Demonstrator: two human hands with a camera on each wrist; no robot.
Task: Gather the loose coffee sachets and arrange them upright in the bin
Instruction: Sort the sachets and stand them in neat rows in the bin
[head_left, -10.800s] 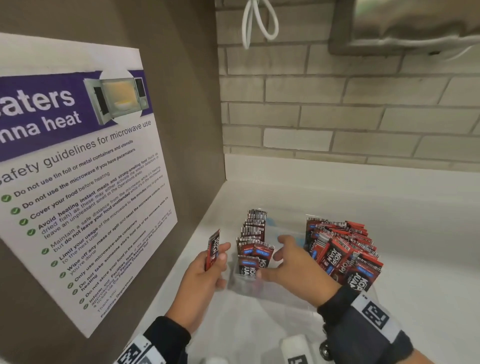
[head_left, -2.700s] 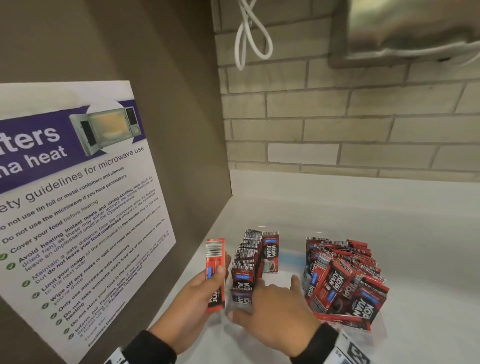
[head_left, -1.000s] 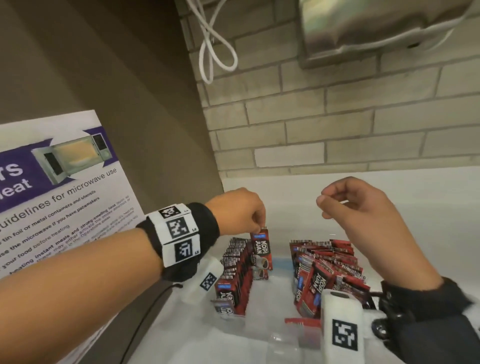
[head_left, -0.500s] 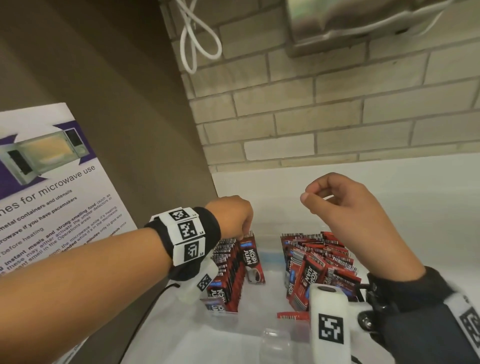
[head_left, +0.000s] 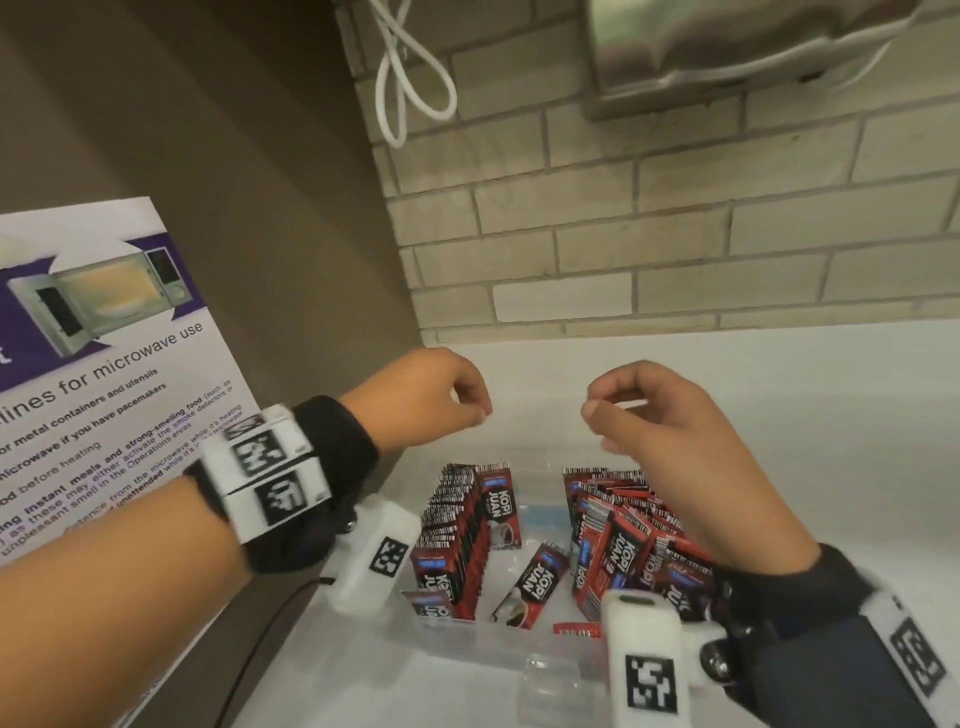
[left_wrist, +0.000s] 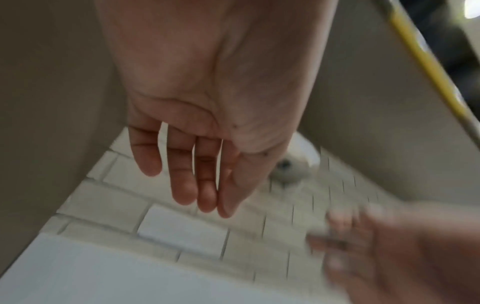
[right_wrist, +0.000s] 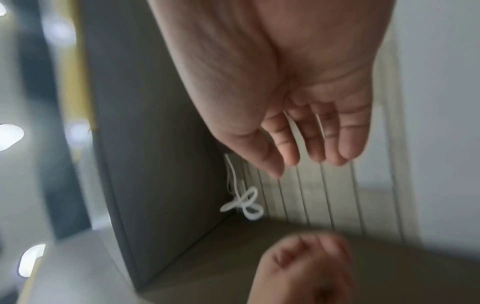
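Both the left hand (head_left: 426, 400) and right hand (head_left: 654, 415) hung empty, fingers loosely curled, above the bin (head_left: 540, 519). Inside the bin stood sachet rows (head_left: 457, 540), one sachet (head_left: 530, 584) leaning between them.

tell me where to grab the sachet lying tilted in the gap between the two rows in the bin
Pinch the tilted sachet at its raised far end, coming straight down from above. It leans in the gap between the left row and the right stack, so its long sides are probably too hemmed in for fingers. Both hands look empty.
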